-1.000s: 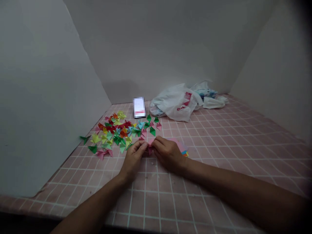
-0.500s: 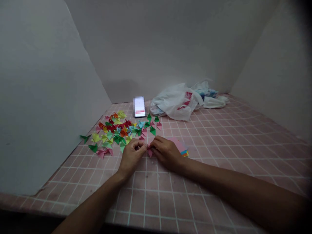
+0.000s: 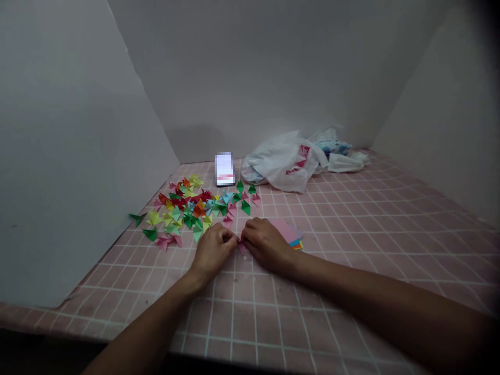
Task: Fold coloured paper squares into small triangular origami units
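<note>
Between my two hands is a small folded pink paper (image 3: 241, 247), just above the checked cloth and mostly covered by fingers. My left hand (image 3: 216, 246) pinches its left side with thumb and forefinger. From the right, my right hand (image 3: 265, 241) grips the same paper with curled fingers. Partly behind my right hand lies a stack of coloured paper sheets (image 3: 287, 230), pink on top with blue, orange and yellow edges showing. Many folded paper cranes (image 3: 191, 208) in red, green, yellow, blue and pink are spread beyond my left hand.
A lit phone (image 3: 225, 169) stands upright near the back wall. White plastic bags (image 3: 287, 161) with red print lie crumpled to its right. A pale panel (image 3: 78, 156) borders the left side. The pink checked tablecloth (image 3: 242, 312) ends at a near edge.
My left fingers have closed in tighter around the pink paper, and its lower tip now shows less. Both hands stay in nearly the same place. The view has shifted slightly.
</note>
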### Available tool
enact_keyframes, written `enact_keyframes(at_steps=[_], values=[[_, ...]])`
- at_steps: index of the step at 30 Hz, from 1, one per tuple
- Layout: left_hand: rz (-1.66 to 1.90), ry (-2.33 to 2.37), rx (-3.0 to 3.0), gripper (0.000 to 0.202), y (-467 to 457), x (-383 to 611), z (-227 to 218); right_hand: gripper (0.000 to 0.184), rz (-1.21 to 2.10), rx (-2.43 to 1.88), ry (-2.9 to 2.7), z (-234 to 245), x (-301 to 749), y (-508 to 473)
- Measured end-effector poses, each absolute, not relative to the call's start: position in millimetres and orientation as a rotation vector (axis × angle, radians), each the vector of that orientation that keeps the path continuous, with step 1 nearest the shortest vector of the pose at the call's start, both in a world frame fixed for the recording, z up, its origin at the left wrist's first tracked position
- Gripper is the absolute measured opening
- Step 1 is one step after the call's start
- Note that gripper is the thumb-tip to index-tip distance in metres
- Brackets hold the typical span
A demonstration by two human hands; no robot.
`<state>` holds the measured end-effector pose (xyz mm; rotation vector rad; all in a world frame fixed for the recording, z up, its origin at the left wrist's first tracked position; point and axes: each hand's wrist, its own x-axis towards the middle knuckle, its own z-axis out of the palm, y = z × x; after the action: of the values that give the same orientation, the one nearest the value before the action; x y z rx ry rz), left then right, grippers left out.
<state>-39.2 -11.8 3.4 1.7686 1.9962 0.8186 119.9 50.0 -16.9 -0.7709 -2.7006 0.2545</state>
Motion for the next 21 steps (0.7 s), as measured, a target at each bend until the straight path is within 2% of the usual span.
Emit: enact_keyframes(at_steps=[11, 17, 21], values=[[0.889, 2.015, 1.645, 0.02, -9.8, -45.8, 8.2, 0.015, 0.22, -0.753, -2.703, -20.2, 120.3, 50.7], [0.855, 1.991, 1.659, 0.028, -9.9, -48.0, 6.4, 0.015, 0.215, -0.733, -2.694, -19.5, 119.9, 50.3], [0.822, 1.918, 1.671, 0.024, -9.9, -46.2, 1.2, 0.017, 0.226, -0.731, -2.695, -19.7, 119.6, 50.7]])
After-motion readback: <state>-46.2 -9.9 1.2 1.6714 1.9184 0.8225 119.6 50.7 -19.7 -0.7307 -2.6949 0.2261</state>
